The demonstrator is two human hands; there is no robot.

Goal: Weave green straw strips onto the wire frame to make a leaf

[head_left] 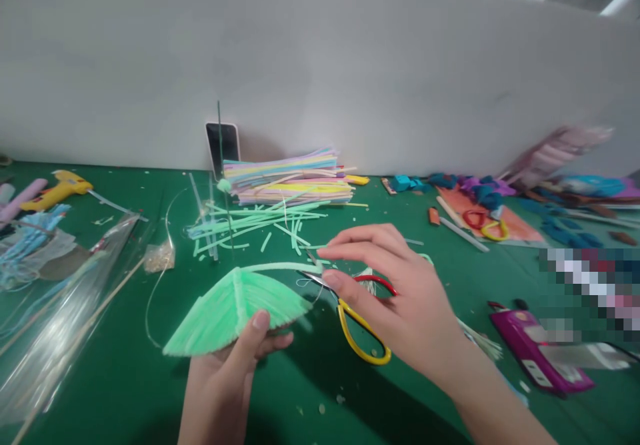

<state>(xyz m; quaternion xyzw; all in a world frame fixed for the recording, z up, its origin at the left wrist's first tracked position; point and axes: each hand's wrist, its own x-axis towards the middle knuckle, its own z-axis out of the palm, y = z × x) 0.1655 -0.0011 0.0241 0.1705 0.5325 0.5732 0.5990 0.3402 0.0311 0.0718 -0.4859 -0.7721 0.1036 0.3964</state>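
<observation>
My left hand (235,365) pinches a mint-green leaf shape (210,315) made of fuzzy pipe cleaners, thumb in front and fingers behind. A pale green pipe-cleaner stem (280,267) runs from the top of its midrib out to the right. At the stem's far end is my right hand (395,292), thumb and forefinger apart with a small gap between the tips. I cannot tell whether they touch the stem. Beneath that hand lie scissors (363,342) with one red and one yellow handle; the hand partly hides them.
Cut green pipe cleaners (260,218) lie before a multicoloured bundle (290,178) and a phone (223,145) leaning on the wall. A yellow glue gun (60,188) and plastic sleeves (70,312) are left. Right are felt scraps (485,192) and a magenta device (537,352).
</observation>
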